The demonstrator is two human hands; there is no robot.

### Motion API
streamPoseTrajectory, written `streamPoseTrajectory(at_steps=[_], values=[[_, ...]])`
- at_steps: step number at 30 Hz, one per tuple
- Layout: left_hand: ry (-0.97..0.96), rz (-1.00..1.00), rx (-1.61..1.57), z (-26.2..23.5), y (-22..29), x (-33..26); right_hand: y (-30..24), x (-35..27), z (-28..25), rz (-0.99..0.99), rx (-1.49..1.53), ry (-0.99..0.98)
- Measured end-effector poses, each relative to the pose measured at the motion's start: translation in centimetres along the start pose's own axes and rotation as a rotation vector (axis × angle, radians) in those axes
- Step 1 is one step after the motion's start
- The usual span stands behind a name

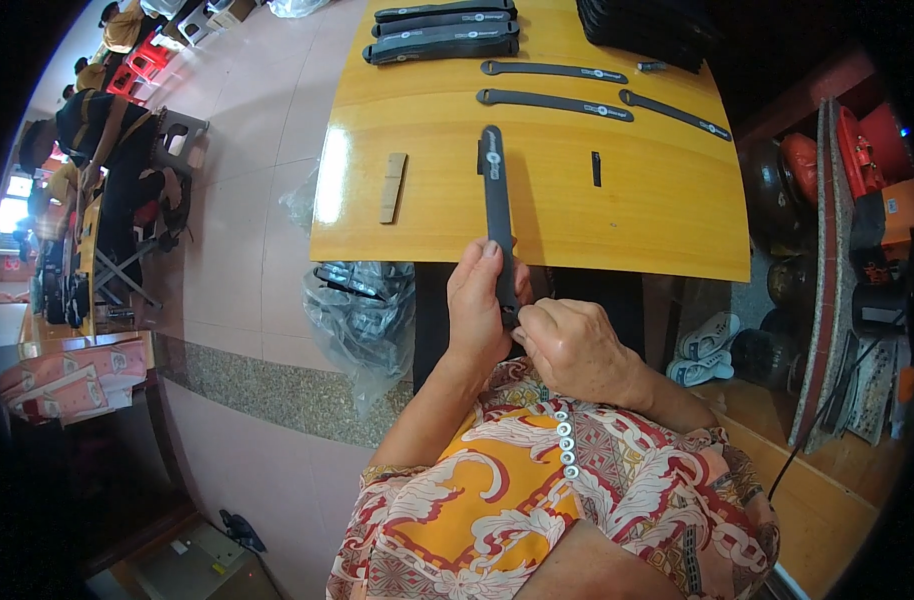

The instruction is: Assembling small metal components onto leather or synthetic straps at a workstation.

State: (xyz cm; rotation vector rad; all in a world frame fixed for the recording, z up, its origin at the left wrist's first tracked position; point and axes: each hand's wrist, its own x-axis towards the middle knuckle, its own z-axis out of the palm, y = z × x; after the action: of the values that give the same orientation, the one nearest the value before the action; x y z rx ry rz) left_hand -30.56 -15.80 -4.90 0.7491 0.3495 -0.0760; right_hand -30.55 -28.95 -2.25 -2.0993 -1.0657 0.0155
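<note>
A long black strap (495, 190) with a rounded far end and a pale printed mark stands up from my left hand (475, 305), whose thumb lies along its face. My right hand (577, 345) is closed in a pinch at the strap's near end, where a slot partly shows; the fingertips are mostly hidden. On the yellow table (427, 225) beyond lie three similar straps, a far one (552, 71), a middle one (557, 104) and a right one (675, 115). Left of my hands rests a tan flat strip (393, 188), and to the right a short black piece (596, 169).
Bundled black straps (442, 40) sit at the table's far left, a larger black pile (645, 30) at its far right. A clear plastic bag (360, 320) hangs by the near left edge. Right of the table are pale shoes (705, 350) and a cluttered shelf. Other people work far left.
</note>
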Motion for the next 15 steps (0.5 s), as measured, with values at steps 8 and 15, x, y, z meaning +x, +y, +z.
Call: streamPoseTrajectory(at_steps=[8,15], values=[[0.044,-0.029,0.124,0.4,0.1,-0.3,-0.5,-0.1,-0.4,0.076,-0.086,0.144],[0.009,-0.019,0.246,-0.2,1.1,-1.0,-0.4,0.6,-0.4,-0.048,-0.156,-0.024]])
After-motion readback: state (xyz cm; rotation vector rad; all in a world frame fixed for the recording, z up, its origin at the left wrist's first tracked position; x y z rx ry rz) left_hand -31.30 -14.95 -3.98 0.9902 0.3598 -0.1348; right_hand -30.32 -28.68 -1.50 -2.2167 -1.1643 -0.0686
